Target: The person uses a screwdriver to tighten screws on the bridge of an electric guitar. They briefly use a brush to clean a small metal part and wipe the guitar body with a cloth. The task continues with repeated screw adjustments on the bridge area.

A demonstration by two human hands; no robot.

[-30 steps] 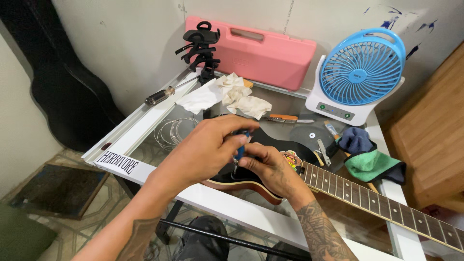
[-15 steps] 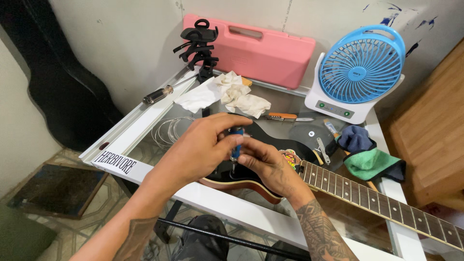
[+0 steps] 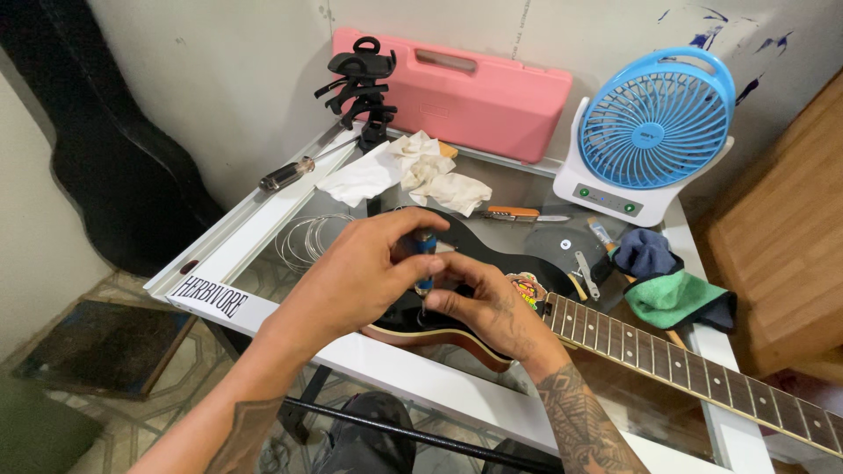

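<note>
Gripping a small blue-handled screwdriver (image 3: 424,263) upright over the black guitar body (image 3: 479,254), the left hand (image 3: 364,272) has its fingers curled closed around the handle; the right hand (image 3: 483,303), fingers pinched at the tool's lower shaft, rests on the guitar. The guitar lies on the glass worktop (image 3: 263,219); beyond it stand a pink case (image 3: 474,92) and a blue fan (image 3: 654,118), with white rags (image 3: 421,171) between
</note>
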